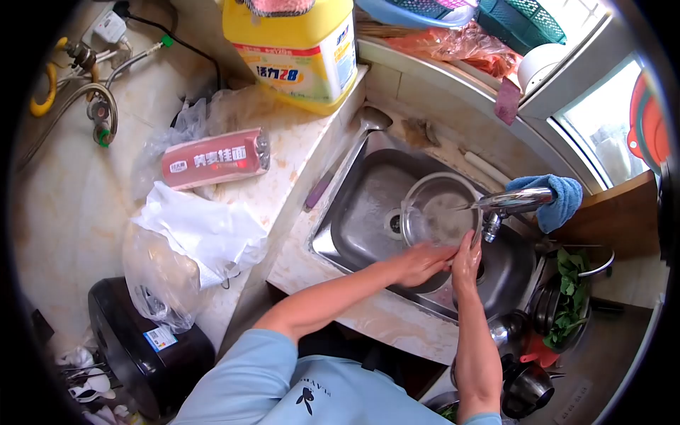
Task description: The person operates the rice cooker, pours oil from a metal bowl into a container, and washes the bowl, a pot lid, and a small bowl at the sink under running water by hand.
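A round metal bowl [440, 205] with water in it sits tilted over the divider of the steel double sink [358, 184], under the faucet [513, 200], which runs a thin stream into it. My right hand [465, 262] is closed on the bowl's near right rim. Beside it, at the near edge of the bowl, my left hand [423, 263] is slightly blurred, its fingers pointing toward the right hand. Whether its fingers hold anything cannot be made out. A blue cloth [563, 202] hangs around the faucet's base.
A ladle [373, 119] lies along the sink's left edge. On the left counter are a yellow jug [294, 57], a red noodle package [216, 157] and a white plastic bag [205, 230]. Green leaves [569, 297] and a dark kettle [528, 389] stand at the right.
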